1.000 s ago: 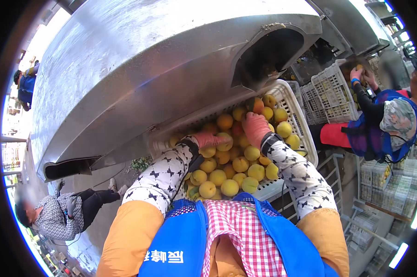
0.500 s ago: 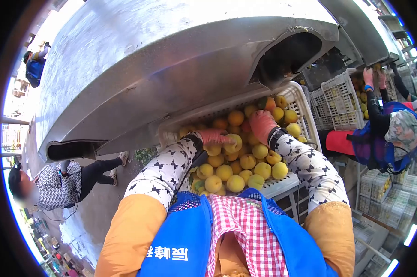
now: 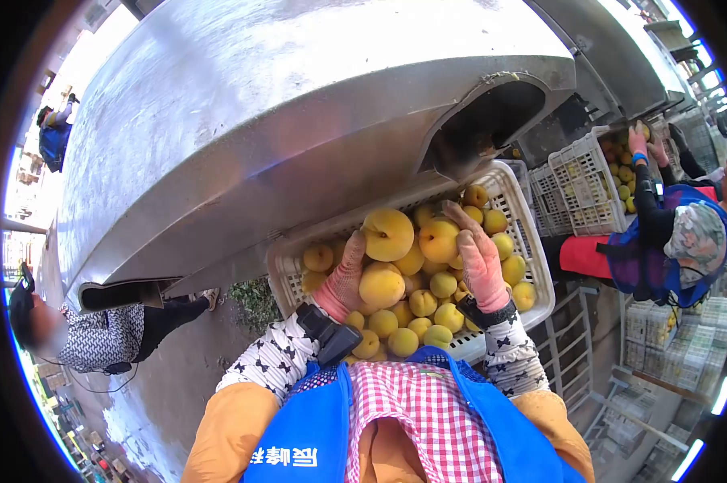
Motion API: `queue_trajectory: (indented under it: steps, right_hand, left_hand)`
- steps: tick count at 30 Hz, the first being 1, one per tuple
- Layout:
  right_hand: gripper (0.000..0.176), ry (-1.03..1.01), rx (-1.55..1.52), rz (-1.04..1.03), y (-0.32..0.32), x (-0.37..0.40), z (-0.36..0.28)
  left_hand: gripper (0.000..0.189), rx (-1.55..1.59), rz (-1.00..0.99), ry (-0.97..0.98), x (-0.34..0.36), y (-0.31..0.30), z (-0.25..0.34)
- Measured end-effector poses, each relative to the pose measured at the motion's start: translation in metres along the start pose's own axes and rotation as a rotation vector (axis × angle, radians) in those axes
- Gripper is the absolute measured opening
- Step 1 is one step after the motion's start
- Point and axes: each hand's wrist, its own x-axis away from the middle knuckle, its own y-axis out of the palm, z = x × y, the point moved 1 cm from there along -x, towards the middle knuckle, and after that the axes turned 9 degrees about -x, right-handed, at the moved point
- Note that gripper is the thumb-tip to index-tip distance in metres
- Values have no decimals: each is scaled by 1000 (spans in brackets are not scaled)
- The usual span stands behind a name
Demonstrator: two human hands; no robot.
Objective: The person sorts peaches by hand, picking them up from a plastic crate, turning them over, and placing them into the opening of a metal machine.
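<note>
A white plastic crate [image 3: 546, 278] holds many yellow-orange peaches [image 3: 422, 303]. My left hand [image 3: 344, 280], in a pink glove, is closed around peaches at the left, with a large one [image 3: 388, 235] and another [image 3: 381, 285] beside its thumb and fingers. My right hand [image 3: 482, 263], gloved too, has its fingers curved around a peach [image 3: 440, 240] raised near the middle of the crate. Both hands are above the pile. The undersides of the held peaches are hidden.
A metal machine [image 3: 299, 137] with a dark chute opening [image 3: 484, 121] overhangs the crate. At the right, a co-worker [image 3: 669, 233] reaches into another crate [image 3: 586, 181]. A person in a patterned top [image 3: 102, 334] stands at the left. A metal rack [image 3: 568, 330] is at the lower right.
Both hands have risen from the pile toward the camera, with peaches lifted between their fingers. My left hand shifted left and now points upward. The view has shifted slightly.
</note>
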Motion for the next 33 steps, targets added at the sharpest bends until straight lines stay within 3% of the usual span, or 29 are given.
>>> queue_trajectory:
  steps: [1,3,5,8,11,14,18,20,21,23,24,26,28,29,31,32,33]
  right_hand:
    - [60,-14,0,10,-2,1,-8]
    - [71,-101,362,-74,-6,3,-31]
    - [78,-78,343,-41,-16,-9,-36]
    - [69,-329,398,187,-23,-45,-37]
    - [70,-279,679,427,-3,-86,-23]
    - [74,-325,940,464,12,-92,-23]
    - [75,-258,935,500,13,-101,-7]
    - [75,-403,1285,384,14,-134,21]
    - [75,-375,1279,373,10,-133,18]
    - [75,-625,805,443,-2,-139,-24]
    - [75,-624,798,442,-2,-125,-47]
    - [77,-300,366,182,1,-74,-78]
    - [80,30,147,-67,2,-38,-52]
    - [81,-37,201,-116,10,-29,-36]
    - [84,76,215,-84,21,-15,-28]
    - [84,74,216,-85,19,-12,-29]
    - [87,139,-196,-73,18,-11,-31]
  left_hand:
    - [87,-11,-13,1,-3,3,2]
    - [92,7,-5,-5,-9,8,4]
    - [96,-7,-80,-26,-12,9,10]
    - [103,-4,-93,-36,-22,21,19]
    - [108,-45,-26,-18,-24,26,20]
    - [110,-79,1,-19,-17,12,15]
    - [111,55,2,-42,-10,-11,5]
    - [110,104,25,-64,-5,-13,1]
    - [109,141,26,-68,-4,-11,1]
    - [107,169,26,-51,-7,-8,4]
    - [108,214,-45,-29,-7,-4,5]
    - [109,259,-118,-1,-6,3,11]
    - [113,93,-60,-11,-6,9,16]
    - [113,92,-66,-11,-6,13,17]
    - [114,-12,-45,105,-10,22,16]
    - [114,-60,-65,64,-7,21,22]
    - [114,-64,-63,68,-8,19,23]
